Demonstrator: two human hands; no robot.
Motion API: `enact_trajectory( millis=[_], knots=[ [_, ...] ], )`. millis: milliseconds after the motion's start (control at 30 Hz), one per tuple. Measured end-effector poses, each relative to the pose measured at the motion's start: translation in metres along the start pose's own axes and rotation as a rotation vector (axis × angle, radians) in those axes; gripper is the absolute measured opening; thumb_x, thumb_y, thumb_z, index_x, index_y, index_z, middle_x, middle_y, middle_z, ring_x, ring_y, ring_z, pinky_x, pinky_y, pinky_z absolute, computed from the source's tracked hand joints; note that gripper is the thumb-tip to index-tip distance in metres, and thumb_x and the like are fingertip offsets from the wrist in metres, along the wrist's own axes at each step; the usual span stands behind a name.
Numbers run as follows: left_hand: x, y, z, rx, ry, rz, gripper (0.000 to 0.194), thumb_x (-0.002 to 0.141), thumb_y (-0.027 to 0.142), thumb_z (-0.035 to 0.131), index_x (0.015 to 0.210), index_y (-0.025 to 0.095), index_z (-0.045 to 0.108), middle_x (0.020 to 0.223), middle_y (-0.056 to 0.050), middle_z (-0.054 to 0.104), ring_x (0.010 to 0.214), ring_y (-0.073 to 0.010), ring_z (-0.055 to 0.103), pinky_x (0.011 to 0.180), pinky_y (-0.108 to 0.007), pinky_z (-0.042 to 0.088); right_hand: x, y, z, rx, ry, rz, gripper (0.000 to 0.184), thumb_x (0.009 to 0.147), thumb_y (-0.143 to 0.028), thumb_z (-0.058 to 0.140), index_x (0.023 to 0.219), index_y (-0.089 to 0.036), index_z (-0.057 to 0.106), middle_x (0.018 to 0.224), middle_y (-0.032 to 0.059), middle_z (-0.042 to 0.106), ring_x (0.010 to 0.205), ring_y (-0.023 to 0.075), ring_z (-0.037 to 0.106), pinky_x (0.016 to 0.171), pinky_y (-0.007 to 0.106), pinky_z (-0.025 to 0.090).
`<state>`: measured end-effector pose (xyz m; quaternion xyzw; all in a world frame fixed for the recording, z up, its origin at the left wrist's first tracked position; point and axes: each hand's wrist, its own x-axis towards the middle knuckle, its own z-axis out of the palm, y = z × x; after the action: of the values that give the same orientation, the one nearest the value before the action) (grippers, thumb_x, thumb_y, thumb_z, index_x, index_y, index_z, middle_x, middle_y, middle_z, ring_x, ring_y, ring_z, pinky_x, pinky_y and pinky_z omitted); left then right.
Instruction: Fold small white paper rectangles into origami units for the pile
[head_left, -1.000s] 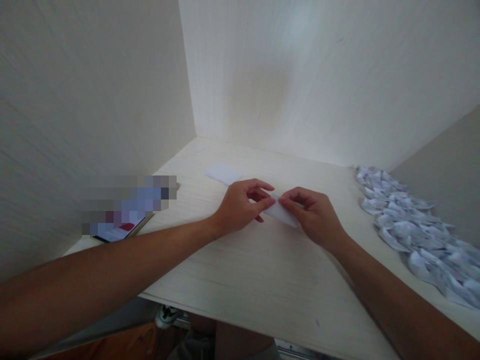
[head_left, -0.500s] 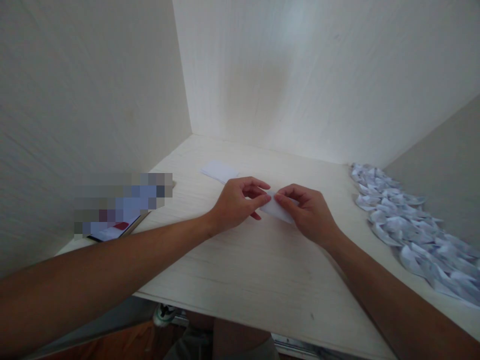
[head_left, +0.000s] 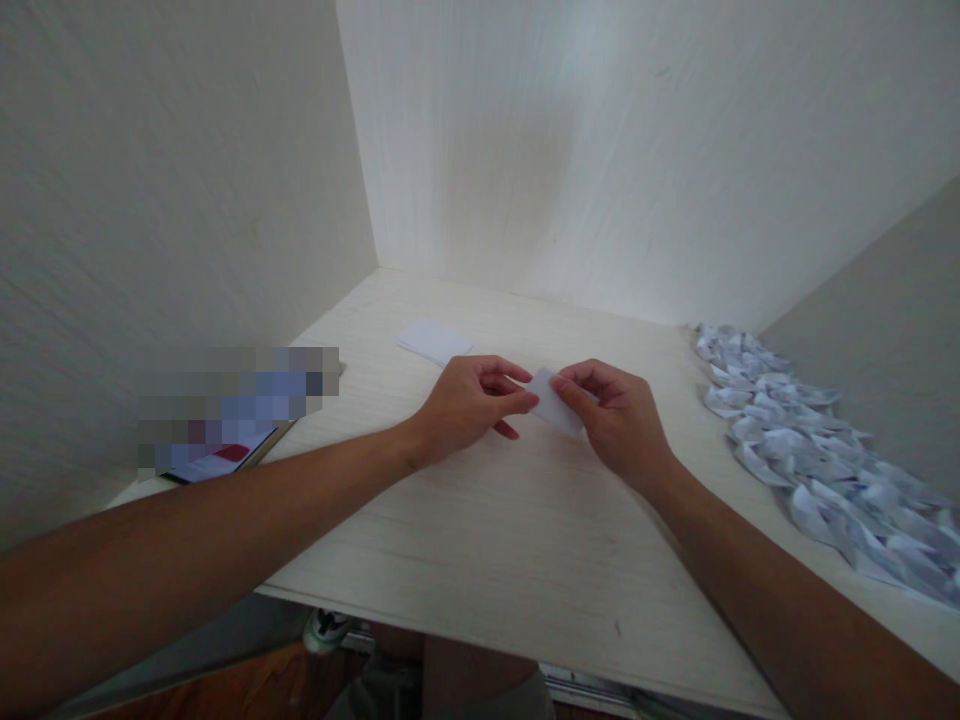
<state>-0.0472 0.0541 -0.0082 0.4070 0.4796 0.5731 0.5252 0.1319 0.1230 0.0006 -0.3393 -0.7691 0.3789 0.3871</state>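
A small white piece of paper (head_left: 556, 405), seemingly folded, is held above the table between my two hands. My right hand (head_left: 619, 415) pinches its upper right part between thumb and bent fingers. At its left edge, my left hand (head_left: 469, 405) has thumb and fingertips closed on the paper, with the lower fingers loosely apart. The palm side of my right hand hides part of the sheet. Behind my left hand lies a small stack of white paper (head_left: 433, 339) on the table.
The pale tabletop (head_left: 465, 530) is bounded by walls at the left, back and right. Many folded paper pieces (head_left: 810, 440) run in rows along the right side. On the left lies a partly pixelated flat device (head_left: 232, 455). Below the front edge, legs and a shoe (head_left: 326, 630) show.
The paper has turned between my fingers, so more of its face shows. My left thumb has slid slightly down its edge. The view has shifted a little.
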Motion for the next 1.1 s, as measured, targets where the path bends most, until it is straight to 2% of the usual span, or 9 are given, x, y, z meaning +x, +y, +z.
enact_trajectory(
  millis=[133,300,500,667,800,967,1100],
  knots=[
    [0.0011,-0.0023,-0.0020,-0.007,-0.011,-0.010,0.015,0.077,0.009,0.084,0.087,0.010,0.073,0.073,-0.006,0.075,0.072,-0.0170,0.073,0.047,-0.022,0.061,0.0007,0.0003,-0.0013,0.006,0.009,0.009,0.024,0.085,-0.043,0.073,0.075,-0.021,0.070,0.069,0.0011,0.068,0.060,0.0152,0.055,0.057,0.029,0.043],
    [0.0010,-0.0014,-0.0031,0.026,-0.013,0.004,0.020,0.074,0.010,0.086,0.087,0.011,0.072,0.069,-0.005,0.074,0.068,-0.0169,0.072,0.043,-0.020,0.058,0.0010,0.0012,-0.0015,0.029,0.022,0.018,0.025,0.084,-0.044,0.074,0.075,-0.021,0.071,0.070,0.0022,0.070,0.061,0.0159,0.057,0.057,0.030,0.044],
    [-0.0005,-0.0019,-0.0023,0.034,-0.046,-0.037,0.014,0.076,0.009,0.083,0.085,0.011,0.073,0.073,-0.005,0.075,0.068,-0.0149,0.071,0.046,-0.020,0.059,-0.0001,0.0005,-0.0016,0.023,0.007,0.003,0.022,0.084,-0.041,0.074,0.076,-0.020,0.072,0.071,0.0017,0.070,0.061,0.0153,0.057,0.059,0.030,0.045],
    [0.0003,-0.0016,-0.0026,0.079,-0.051,-0.001,0.016,0.074,0.007,0.083,0.087,0.011,0.075,0.070,-0.004,0.075,0.062,-0.0137,0.069,0.042,-0.017,0.054,-0.0001,-0.0002,-0.0028,0.028,0.009,-0.006,0.022,0.084,-0.040,0.074,0.076,-0.020,0.072,0.071,0.0020,0.071,0.062,0.0157,0.059,0.059,0.030,0.046],
    [0.0007,-0.0020,-0.0022,0.069,-0.065,-0.017,0.016,0.074,0.010,0.085,0.086,0.012,0.075,0.075,-0.006,0.077,0.064,-0.0145,0.071,0.043,-0.019,0.056,-0.0005,-0.0019,-0.0033,0.031,0.001,-0.004,0.021,0.084,-0.041,0.074,0.076,-0.021,0.073,0.071,0.0022,0.072,0.061,0.0160,0.059,0.057,0.030,0.045],
    [0.0000,0.0003,-0.0005,0.083,-0.106,-0.015,0.018,0.073,0.006,0.085,0.087,0.011,0.076,0.062,-0.002,0.072,0.056,-0.0137,0.069,0.040,-0.018,0.054,-0.0015,-0.0044,-0.0030,0.054,-0.012,-0.002,0.020,0.082,-0.039,0.076,0.075,-0.021,0.074,0.068,0.0021,0.072,0.059,0.0156,0.059,0.055,0.030,0.044],
    [-0.0013,0.0022,0.0008,0.062,-0.073,-0.056,0.018,0.073,0.005,0.084,0.089,0.010,0.076,0.071,-0.005,0.076,0.061,-0.0151,0.072,0.039,-0.018,0.054,-0.0017,-0.0049,-0.0031,0.053,0.004,0.000,0.018,0.081,-0.037,0.076,0.074,-0.021,0.075,0.069,0.0021,0.072,0.059,0.0159,0.059,0.056,0.030,0.045]
  ],
)
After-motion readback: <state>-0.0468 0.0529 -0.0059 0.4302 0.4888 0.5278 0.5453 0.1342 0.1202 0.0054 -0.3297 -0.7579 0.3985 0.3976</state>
